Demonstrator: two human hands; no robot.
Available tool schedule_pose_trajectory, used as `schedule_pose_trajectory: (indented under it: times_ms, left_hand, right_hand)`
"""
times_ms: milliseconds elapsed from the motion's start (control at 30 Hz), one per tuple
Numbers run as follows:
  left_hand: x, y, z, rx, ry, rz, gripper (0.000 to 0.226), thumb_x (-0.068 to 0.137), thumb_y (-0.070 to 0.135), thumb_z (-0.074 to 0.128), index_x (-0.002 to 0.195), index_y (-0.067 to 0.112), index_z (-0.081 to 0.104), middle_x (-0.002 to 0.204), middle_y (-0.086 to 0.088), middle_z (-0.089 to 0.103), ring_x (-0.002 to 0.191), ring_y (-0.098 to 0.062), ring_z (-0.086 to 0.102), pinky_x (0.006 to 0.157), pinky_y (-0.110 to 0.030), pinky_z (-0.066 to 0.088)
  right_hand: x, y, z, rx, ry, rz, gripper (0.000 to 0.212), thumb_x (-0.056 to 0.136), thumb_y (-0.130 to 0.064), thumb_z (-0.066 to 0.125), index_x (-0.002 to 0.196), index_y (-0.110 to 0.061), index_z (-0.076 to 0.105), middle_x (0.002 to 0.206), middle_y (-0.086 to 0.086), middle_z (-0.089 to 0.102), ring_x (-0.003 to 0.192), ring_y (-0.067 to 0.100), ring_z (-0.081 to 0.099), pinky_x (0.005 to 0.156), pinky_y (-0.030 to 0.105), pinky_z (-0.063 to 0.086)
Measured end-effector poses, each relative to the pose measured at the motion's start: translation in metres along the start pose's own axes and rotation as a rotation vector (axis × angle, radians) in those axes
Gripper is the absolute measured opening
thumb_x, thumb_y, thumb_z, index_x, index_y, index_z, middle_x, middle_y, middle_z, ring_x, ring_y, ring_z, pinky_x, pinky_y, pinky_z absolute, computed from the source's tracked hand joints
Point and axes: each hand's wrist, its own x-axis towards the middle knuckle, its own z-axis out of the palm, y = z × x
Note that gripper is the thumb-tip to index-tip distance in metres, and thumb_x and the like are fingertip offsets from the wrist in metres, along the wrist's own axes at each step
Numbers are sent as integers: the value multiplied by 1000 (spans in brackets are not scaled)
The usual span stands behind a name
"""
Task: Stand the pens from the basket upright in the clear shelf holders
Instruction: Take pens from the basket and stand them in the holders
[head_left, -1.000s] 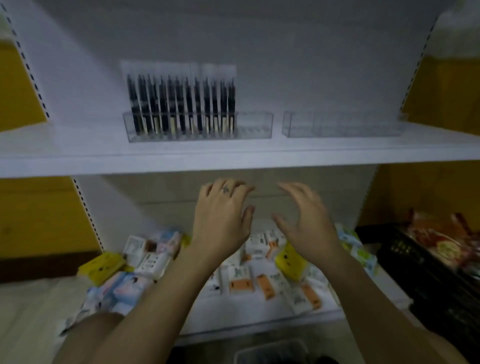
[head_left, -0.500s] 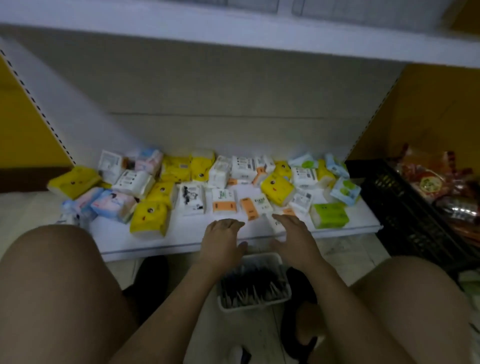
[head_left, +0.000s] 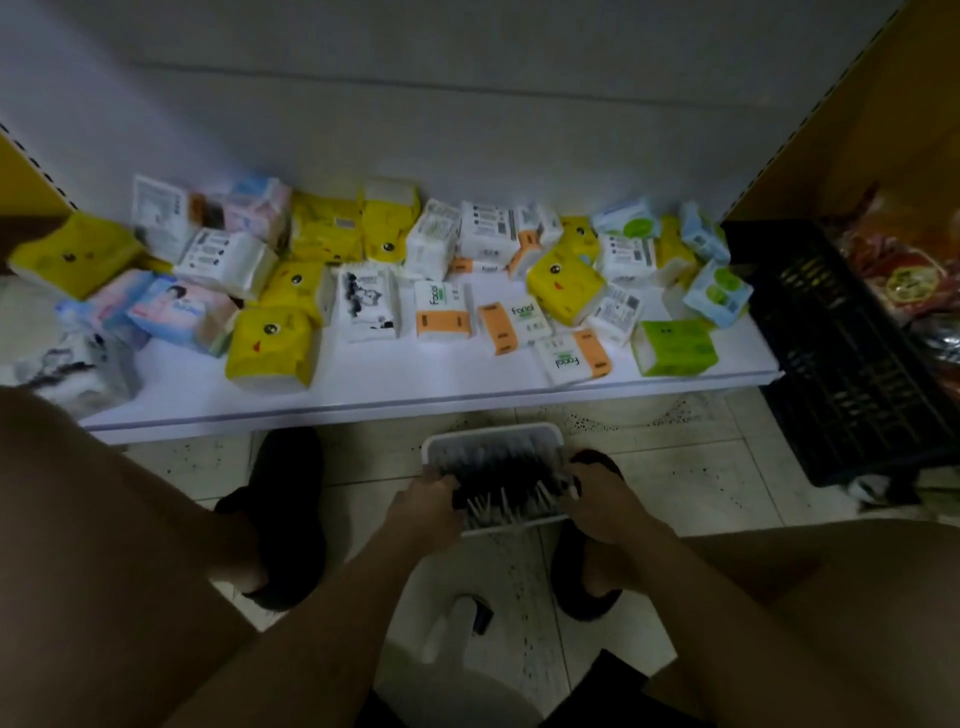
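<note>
The left hand reaches into the left side of the small white plastic basket, its fingers curled down among the dark pens with pale tips. The right hand is at the basket's right side, its fingertips bent in against the pens. The picture is too dim to tell whether either hand has closed round any pen.

The pens lie heaped in the basket, pale ends pointing toward the near edge. The basket sits on the speckled tiled floor, between the person's feet in black slippers, with bare knees filling the near left and right corners.

Just beyond the basket is the front edge of a low white shelf board. Small soft tissue packs in yellow, white, orange, pale blue and green are scattered over it. To the right of the shelf stands a black slatted plastic crate, with red snack packets at its far right.
</note>
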Motion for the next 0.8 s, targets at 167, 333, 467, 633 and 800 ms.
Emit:
schedule_pose_trajectory:
  times_ms: [167,333,467,633,800]
  left_hand:
    - [26,8,20,-143,-84,-39,30,97,20,48,123,9,58,119,-14,61,104,-30,58,85,-35,49]
    - [59,34,49,-226,-160,-33,32,100,17,42,124,2,56,122,-15,57,109,-31,55,86,-33,47]
    - [79,43,81,-230,-219,-52,30,96,16,45,120,6,59,122,-12,54,115,-30,49,92,-33,47]
    - [98,47,98,-139,-247,-85,41,95,24,47,134,12,48,135,-14,47,128,-31,38,96,-33,42]
    - [110,52,95,-88,-275,-51,43,97,15,45,139,4,42,137,-15,48,134,-32,28,100,-36,38]
  right_hand:
    - [13,36,16,-32,-167,138,35,99,-21,49,125,2,55,124,21,59,111,32,56,88,30,44]
    - [47,43,29,-11,-246,129,35,101,-16,43,120,12,56,119,27,59,109,37,56,78,31,40]
    - [73,39,43,2,-194,105,29,100,-15,47,117,5,60,112,20,61,101,35,59,77,32,44]
    - [89,52,62,-8,-161,104,30,99,-19,45,115,0,63,113,19,63,100,34,59,82,31,45]
    - [100,59,77,58,-138,107,35,93,-7,45,59,-11,49,69,14,56,79,34,64,64,32,48]
